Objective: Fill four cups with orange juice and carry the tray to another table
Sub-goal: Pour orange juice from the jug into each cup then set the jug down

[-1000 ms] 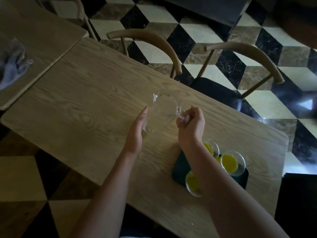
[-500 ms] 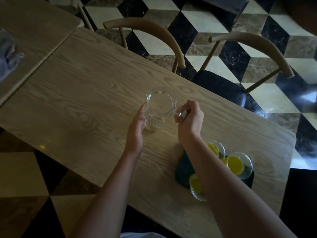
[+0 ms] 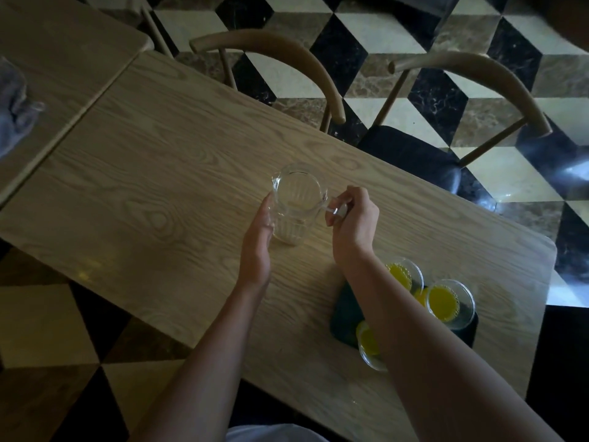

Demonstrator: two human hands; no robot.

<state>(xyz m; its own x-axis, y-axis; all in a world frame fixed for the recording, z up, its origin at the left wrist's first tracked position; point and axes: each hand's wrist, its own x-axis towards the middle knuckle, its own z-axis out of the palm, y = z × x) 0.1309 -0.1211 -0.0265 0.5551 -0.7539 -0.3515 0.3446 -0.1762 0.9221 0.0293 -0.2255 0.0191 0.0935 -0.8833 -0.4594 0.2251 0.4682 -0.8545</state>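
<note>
Glass pitcher: empty, upright on wooden table. Right hand: grip closed around pitcher handle. Left hand: grip open, flat fingers against pitcher's side. Dark tray: on table near right forearm, carrying cups of orange juice; three visible.

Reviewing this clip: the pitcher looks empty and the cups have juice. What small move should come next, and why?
Probably let go of the glass pitcher and bring both hands back to the dark tray. The pitcher stands upright on the table and looks empty, the right hand on its handle, the left hand flat against its side. The visible cups already hold juice; a fourth is mostly hidden by the forearm.
</note>
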